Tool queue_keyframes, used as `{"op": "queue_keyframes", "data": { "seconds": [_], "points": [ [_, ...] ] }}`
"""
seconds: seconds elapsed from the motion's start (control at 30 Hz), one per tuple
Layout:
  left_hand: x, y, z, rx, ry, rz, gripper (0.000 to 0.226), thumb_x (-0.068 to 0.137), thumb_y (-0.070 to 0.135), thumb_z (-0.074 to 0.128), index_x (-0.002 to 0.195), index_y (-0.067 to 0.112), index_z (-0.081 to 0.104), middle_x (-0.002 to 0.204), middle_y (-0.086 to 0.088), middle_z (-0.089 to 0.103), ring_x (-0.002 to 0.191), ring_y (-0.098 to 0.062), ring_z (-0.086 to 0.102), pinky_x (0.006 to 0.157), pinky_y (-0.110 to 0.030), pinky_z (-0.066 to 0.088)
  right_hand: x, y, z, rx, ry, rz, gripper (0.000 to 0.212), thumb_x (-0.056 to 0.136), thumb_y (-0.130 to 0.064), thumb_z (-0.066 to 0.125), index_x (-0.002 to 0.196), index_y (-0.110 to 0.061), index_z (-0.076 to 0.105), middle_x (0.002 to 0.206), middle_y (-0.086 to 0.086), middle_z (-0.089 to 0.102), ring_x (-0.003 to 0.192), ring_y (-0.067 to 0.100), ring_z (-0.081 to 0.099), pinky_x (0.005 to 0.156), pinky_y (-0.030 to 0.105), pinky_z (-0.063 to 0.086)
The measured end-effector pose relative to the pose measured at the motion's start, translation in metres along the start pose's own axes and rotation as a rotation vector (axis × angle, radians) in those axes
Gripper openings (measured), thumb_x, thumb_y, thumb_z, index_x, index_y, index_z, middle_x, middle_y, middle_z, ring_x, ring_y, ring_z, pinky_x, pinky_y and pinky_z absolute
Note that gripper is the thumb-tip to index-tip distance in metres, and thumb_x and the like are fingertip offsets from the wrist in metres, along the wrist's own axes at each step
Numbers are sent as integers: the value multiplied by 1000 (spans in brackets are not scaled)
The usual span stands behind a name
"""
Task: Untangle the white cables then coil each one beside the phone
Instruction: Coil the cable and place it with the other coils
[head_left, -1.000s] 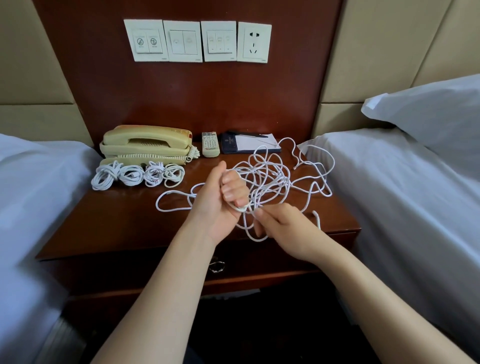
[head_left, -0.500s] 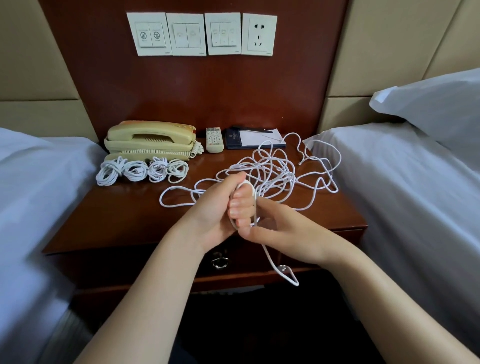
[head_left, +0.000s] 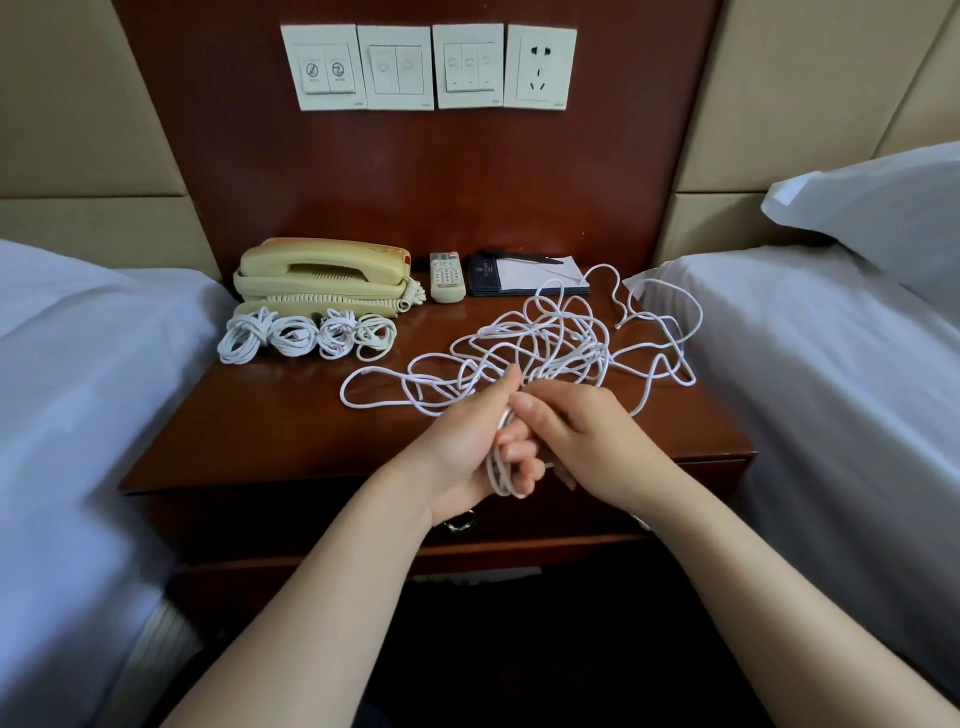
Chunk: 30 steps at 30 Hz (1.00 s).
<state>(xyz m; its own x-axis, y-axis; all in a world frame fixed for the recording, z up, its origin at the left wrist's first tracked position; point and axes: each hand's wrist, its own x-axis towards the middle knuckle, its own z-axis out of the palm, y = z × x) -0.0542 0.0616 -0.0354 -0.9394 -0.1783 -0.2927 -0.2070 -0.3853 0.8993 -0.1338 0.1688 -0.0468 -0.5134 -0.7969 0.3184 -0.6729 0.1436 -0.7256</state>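
White cable (head_left: 497, 475): light, limp, probably a little springy; likely best taken near a free end and fed loop by loop. Left hand (head_left: 462, 447) holds its loops round curled fingers; right hand (head_left: 592, 441) pinches the strand alongside. Thin white tangle (head_left: 550, 343) sprawls on nightstand (head_left: 270, 415); four coils (head_left: 306, 338) lie before phone (head_left: 322, 273).

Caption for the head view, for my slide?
Left hand and right hand hold a part-wound cable; four coils lie by the phone.
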Motion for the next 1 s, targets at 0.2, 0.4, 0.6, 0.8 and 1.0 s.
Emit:
{"op": "queue_keyframes", "data": {
  "seconds": [0.2, 0.4, 0.6, 0.8, 1.0],
  "points": [
    [9, -9, -1, 191, 449, 252, 59, 102, 38, 33, 52, 7, 39, 32, 0, 36, 27, -12, 36, 35, -18, 33, 3, -1, 18, -115, 117, -7, 29, 97, -24, 48, 73, -10, 53, 61, -1, 55, 56, 13, 50, 55, 23, 37],
    [12, -12, 0, 517, 683, 640, 56, 102, 32, 32, 62, 1, 57, 56, -6, 59, 55, -15, 56, 58, -31, 42, 5, -7, 31, -40, 343, -57, 36, 97, -22, 49, 63, -10, 43, 51, 0, 43, 49, 16, 37, 48, 26, 28],
    [11, -27, 15, 488, 553, 636, 32, 101, 29, 36, 100, 15, 65, 91, 6, 66, 85, 0, 59, 77, -21, 46, 8, -6, 35, 146, 630, -1, 37, 96, -12, 50, 61, -3, 41, 49, 2, 39, 48, 8, 36, 44, 15, 26],
    [10, -31, 24, 537, 591, 624, 39, 101, 35, 32, 109, 17, 66, 101, 4, 69, 91, -6, 62, 84, -25, 49, 11, -4, 41, 219, 773, 35, 41, 96, -12, 49, 57, -12, 37, 47, -1, 35, 47, 7, 33, 45, 16, 25],
    [13, -23, 30, 437, 582, 641, 43, 102, 33, 31, 104, 17, 70, 97, 2, 71, 93, -7, 64, 88, -31, 50, 15, -10, 41, 296, 875, 26, 47, 97, -10, 47, 56, -24, 29, 44, -10, 35, 45, 4, 31, 46, 14, 26]
  ]
}}
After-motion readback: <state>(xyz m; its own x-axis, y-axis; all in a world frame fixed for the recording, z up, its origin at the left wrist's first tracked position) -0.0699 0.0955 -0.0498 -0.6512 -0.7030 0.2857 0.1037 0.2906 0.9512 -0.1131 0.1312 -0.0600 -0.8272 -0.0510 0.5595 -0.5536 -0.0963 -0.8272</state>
